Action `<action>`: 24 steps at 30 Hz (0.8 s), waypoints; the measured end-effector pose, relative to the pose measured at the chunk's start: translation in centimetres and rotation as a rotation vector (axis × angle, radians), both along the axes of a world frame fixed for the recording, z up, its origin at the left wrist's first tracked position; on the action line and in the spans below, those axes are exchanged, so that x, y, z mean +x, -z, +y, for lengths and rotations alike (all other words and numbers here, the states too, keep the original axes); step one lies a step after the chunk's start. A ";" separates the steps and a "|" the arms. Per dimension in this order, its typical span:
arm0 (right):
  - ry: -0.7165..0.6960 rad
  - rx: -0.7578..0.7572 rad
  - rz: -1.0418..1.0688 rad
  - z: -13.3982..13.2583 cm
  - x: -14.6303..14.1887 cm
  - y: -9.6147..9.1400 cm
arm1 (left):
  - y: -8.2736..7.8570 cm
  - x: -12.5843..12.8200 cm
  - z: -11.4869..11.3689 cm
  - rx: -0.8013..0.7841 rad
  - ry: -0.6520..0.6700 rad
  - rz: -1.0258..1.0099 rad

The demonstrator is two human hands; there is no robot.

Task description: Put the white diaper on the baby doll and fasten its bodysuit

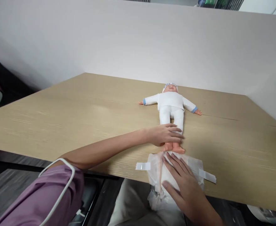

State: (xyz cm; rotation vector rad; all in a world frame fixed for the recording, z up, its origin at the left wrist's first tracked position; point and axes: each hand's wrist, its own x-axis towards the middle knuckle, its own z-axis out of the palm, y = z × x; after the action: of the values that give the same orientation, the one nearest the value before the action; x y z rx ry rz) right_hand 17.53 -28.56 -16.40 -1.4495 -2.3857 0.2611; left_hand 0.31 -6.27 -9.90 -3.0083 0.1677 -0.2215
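Left grip (167,135) is laid across the lower legs of the doll (171,99); whether it is closed round them cannot be told. The doll is stretched lengthwise away from it, head toward the wall (128,40). Just below the feet, the diaper (166,174) is pressed by the flat, spread right grip (187,185), partly overhanging the near table (100,116) edge. Open room is offered on both sides.
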 end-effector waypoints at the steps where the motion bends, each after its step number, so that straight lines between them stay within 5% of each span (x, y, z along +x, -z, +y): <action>1: -0.019 -0.014 -0.005 0.2 0.2 -0.1 | -0.1 0.2 0.1 0.014 0.001 -0.008; 6: -0.072 -0.087 -0.037 1.6 0.9 -0.7 | -2.1 1.6 0.2 -0.132 -0.055 -0.104; 10: -0.072 -0.091 -0.049 4.2 0.9 -0.8 | -6.1 2.0 1.6 -0.465 -0.032 -0.277; 15: -0.077 -0.043 -0.045 10.6 1.4 -0.1 | -10.7 1.4 4.0 -0.786 -0.163 -0.432; 24: 0.009 0.101 0.118 24.5 2.4 -0.4 | -11.0 0.6 6.0 -0.839 -0.175 -0.626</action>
State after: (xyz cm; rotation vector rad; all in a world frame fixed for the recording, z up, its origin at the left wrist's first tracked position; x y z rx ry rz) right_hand 19.93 -4.11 -16.01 -1.3611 -2.2642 0.2137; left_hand 0.93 -0.30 1.10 -3.4694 -0.3314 -1.5130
